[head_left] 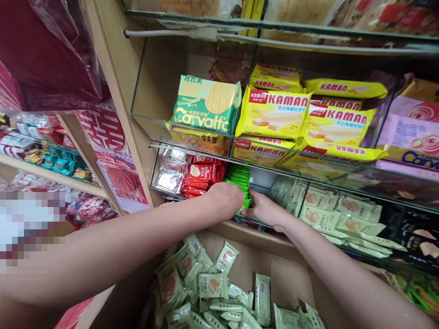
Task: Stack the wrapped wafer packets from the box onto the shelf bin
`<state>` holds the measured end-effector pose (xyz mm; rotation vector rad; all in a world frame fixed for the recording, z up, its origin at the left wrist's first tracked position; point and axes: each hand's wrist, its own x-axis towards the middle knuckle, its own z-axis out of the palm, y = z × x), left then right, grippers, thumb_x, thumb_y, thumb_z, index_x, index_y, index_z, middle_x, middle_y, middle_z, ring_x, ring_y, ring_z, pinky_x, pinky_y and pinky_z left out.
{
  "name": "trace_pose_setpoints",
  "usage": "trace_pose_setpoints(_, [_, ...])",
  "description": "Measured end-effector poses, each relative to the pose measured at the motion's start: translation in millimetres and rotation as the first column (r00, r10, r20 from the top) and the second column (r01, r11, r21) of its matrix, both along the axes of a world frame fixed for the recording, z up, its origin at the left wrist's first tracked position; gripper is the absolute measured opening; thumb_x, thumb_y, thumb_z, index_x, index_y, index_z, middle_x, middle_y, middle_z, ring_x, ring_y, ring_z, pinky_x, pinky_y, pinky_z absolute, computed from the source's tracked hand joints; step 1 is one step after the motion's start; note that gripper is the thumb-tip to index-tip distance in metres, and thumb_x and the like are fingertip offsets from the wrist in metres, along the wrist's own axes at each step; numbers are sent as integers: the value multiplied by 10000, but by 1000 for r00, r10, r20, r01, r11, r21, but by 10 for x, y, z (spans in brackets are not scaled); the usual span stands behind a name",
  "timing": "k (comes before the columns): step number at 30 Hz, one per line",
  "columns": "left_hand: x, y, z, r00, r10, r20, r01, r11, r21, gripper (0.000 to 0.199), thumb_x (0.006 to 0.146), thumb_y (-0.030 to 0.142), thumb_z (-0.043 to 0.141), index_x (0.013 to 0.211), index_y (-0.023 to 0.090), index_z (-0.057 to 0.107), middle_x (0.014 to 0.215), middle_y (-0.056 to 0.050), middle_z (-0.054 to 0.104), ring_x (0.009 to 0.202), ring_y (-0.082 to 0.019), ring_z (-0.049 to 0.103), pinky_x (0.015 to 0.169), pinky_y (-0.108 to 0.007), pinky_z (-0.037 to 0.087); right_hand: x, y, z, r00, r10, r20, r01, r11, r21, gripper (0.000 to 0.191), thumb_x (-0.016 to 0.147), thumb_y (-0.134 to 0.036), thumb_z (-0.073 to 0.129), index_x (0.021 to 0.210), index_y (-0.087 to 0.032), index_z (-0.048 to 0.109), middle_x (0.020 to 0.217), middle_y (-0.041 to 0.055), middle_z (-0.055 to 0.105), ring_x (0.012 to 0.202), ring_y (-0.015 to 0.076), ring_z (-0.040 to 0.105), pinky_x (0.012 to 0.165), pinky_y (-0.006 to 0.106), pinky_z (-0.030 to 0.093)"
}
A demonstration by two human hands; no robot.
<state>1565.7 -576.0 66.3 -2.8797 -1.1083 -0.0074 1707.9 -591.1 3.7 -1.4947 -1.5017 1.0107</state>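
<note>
Bright green packets (238, 177) stand in a tight row in a compartment of the lower glass shelf. My left hand (228, 198) is closed at the front left of this row, its fingertips hidden behind the hand. From the right side, my right hand (262, 209) grips the same row with bent fingers, partly hidden behind the packets. Red snack packets (201, 174) and silver packets (171, 171) lie just left of my left hand. Below both hands is an open cardboard box (290, 274) with many pale green wafer packets (212, 285) lying loosely in it.
On the shelf above sit yellow KAMAN wafer packs (274, 112) and a green Carvalfo pack (207, 105). More pale green packets (343, 214) fill a compartment to the right. A glass shelf edge (274, 167) runs above my hands. A wooden upright (118, 100) stands at left.
</note>
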Motion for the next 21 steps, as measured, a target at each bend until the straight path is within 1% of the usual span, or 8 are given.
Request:
trace_pose_setpoints(1, [32,8,21,1000,-29,10,29,1000,2,378,731,85,507,1104,38,546,1082,-202,594,1008,-311,550,837,-401,445,-1,9,4,1000,-2,-4,2,1000,-4,461,504,-102,664,953,-171,588,827,18,659,754,168,581,749,305,458])
trace_pose_setpoints(3, [102,43,10,998,-63,25,64,998,-20,544,757,167,505,1270,41,375,1314,-198,405,1208,-302,373,973,-400,332,-10,26,6,1000,-2,-17,2,1000,-9,435,508,-108,655,936,-157,592,816,24,660,752,176,581,736,308,461])
trace_pose_setpoints(5, [166,90,-60,999,-22,38,25,997,-75,602,824,263,411,1343,24,220,1420,-196,193,1298,-301,201,1033,-427,227,-29,35,5,999,2,-34,-3,1000,-13,408,516,-110,641,918,-151,594,809,32,661,755,183,580,720,310,465])
trace_pose_setpoints(6, [191,112,-105,999,17,34,-13,994,-107,591,854,296,342,1347,7,195,1427,-206,151,1306,-310,167,1037,-449,202,-40,32,5,999,8,-44,-8,1000,-14,401,518,-105,633,914,-152,594,809,34,661,759,184,580,716,308,466])
trace_pose_setpoints(10, [244,157,-236,995,98,-12,-98,979,-176,617,873,404,234,1346,9,211,1416,-209,173,1302,-323,167,1027,-463,204,-48,-6,14,993,64,-101,-67,998,-23,440,523,-67,575,951,-170,573,816,17,662,750,155,579,700,277,469])
trace_pose_setpoints(16, [259,163,-231,992,100,-76,-112,976,-185,656,857,470,230,1360,51,199,1429,-185,151,1304,-319,159,1028,-434,210,28,-1,46,987,101,-124,-109,992,-60,475,486,-10,554,941,-142,585,744,1,653,682,141,576,685,284,472])
trace_pose_setpoints(18, [278,150,-238,991,104,-82,-117,976,-182,670,856,479,243,1367,51,171,1435,-188,123,1306,-334,136,1035,-446,182,68,-116,110,993,45,-111,-51,998,-48,473,498,-24,598,953,-157,594,827,10,652,785,155,573,759,291,449])
trace_pose_setpoints(21, [327,143,-271,992,107,-74,-120,972,-200,694,861,490,253,1374,41,120,1440,-205,74,1306,-365,83,1043,-468,128,167,-519,287,998,-62,4,61,996,62,404,577,-133,645,975,-190,607,925,11,636,883,168,560,808,298,417])
